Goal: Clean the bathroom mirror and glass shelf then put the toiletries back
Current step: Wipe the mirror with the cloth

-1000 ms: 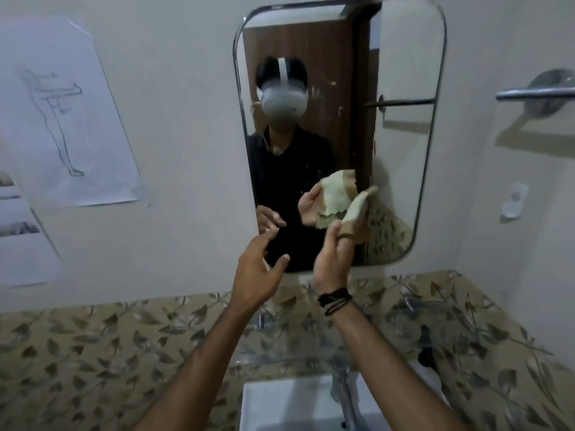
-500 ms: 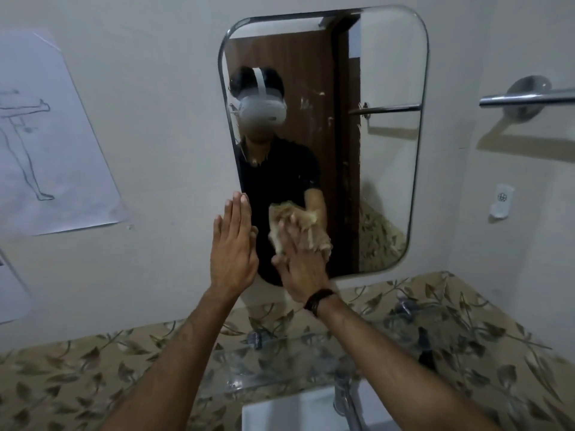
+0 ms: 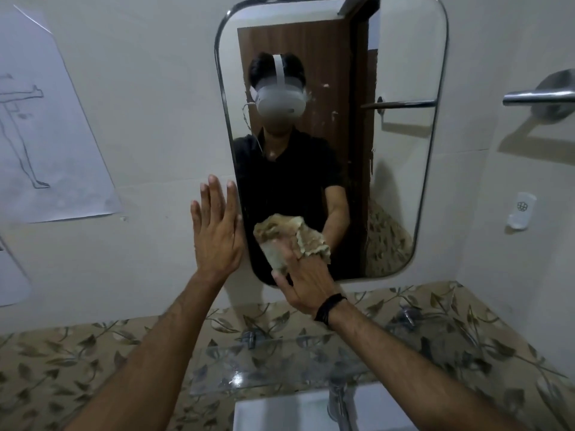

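Observation:
A tall mirror (image 3: 401, 157) with rounded corners hangs on the wall ahead. My right hand (image 3: 306, 283) presses a crumpled tan cloth (image 3: 289, 236) against the mirror's lower left part. My left hand (image 3: 217, 234) lies flat with fingers spread on the wall, touching the mirror's left edge. Below the mirror a glass shelf (image 3: 280, 363) sticks out from the leaf-patterned tiles; nothing stands on it. No toiletries are in view.
A white basin (image 3: 280, 413) with a chrome tap (image 3: 337, 402) sits under the shelf. A metal towel bar (image 3: 538, 96) is on the right wall, a small white hook (image 3: 521, 214) below it. Paper sheets with a drawing (image 3: 46, 135) are taped at left.
A second ago both hands were off the glass, the right one holding the cloth up. The left hand then went flat by the mirror's edge and the right pressed the cloth onto the glass.

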